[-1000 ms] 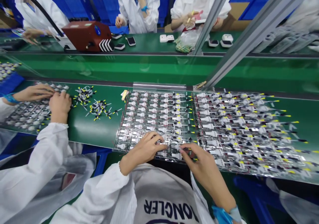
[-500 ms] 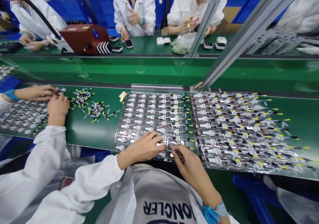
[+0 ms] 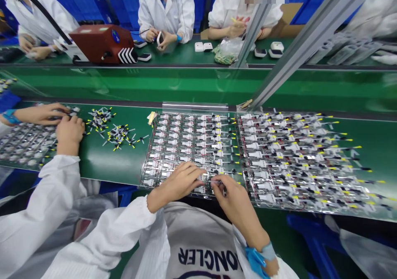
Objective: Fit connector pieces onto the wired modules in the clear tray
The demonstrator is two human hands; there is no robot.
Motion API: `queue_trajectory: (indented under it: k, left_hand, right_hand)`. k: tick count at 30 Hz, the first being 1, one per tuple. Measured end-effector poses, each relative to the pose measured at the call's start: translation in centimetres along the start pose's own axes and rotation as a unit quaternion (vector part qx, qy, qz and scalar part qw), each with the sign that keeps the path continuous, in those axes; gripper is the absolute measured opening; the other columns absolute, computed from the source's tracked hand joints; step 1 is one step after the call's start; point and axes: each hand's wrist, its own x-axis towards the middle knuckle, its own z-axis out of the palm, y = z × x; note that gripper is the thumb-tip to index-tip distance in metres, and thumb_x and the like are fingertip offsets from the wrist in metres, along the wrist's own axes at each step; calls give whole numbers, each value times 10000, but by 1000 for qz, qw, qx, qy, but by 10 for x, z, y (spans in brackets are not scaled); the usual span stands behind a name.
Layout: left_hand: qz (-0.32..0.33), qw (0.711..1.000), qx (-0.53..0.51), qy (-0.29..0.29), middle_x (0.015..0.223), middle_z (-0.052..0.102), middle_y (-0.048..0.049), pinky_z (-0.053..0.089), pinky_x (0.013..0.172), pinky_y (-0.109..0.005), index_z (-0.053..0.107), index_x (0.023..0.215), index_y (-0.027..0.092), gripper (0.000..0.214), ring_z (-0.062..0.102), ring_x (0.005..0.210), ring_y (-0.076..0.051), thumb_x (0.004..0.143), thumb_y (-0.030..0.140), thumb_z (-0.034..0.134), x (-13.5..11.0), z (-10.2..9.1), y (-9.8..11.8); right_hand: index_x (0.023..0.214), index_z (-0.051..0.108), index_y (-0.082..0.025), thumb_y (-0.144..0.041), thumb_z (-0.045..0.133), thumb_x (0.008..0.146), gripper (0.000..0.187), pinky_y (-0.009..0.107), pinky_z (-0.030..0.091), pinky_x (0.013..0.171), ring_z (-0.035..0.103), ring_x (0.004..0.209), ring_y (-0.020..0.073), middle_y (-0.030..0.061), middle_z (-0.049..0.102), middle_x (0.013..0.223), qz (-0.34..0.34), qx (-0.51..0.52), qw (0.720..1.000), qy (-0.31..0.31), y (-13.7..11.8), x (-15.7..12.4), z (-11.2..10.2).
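A clear plastic tray (image 3: 151, 163) lies in front of me, filled with rows of small white parts that have red wires. Over its near part my left hand (image 3: 180, 181) is closed, thumb and fingertips at one of the white parts; what they grip is mostly hidden. Just right of it, my right hand (image 3: 231, 192) pinches a small part with a thin grey end and a dark body, too small to name. The two hands' fingertips almost meet. Along the tray's right column, black pieces with yellow tips (image 3: 234, 134) stick out.
A second tray (image 3: 248, 175) on the right bears rows of parts with yellow-tipped pieces. Loose pieces (image 3: 119, 136) lie in piles to the left. Beside me, a co-worker's hands (image 3: 70, 132) work at another tray. A metal post (image 3: 279, 63) and clear panel stand ahead.
My two hands stay over nearly the same spot, the right fingertips shifting slightly left and up. Across the panel, a co-worker has lifted a small white-and-black device off the bench.
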Motion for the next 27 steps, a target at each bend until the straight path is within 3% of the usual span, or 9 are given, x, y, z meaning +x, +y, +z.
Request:
queue_trajectory:
  k: [8,27]
  left_hand:
    - [-56,993,-98,31,1088,702,-81,504,937,-375,660,1221,193,245,590,1046,-220,990,260,615,-5,13,-1]
    - [-53,993,-100,25,1112,647,-88,485,965,-384,646,1287,220,286,559,1073,-223,1014,253,565,-8,12,2]
  right_hand:
    - [939,658,-220,-261,500,998,174,301,448,685,617,678,170,27,672,870,-6,-16,1000,-2,-2,9,7]
    - [939,667,-223,-294,477,1015,217,298,435,675,607,703,187,39,669,856,-3,-24,1000,-7,-3,9,7]
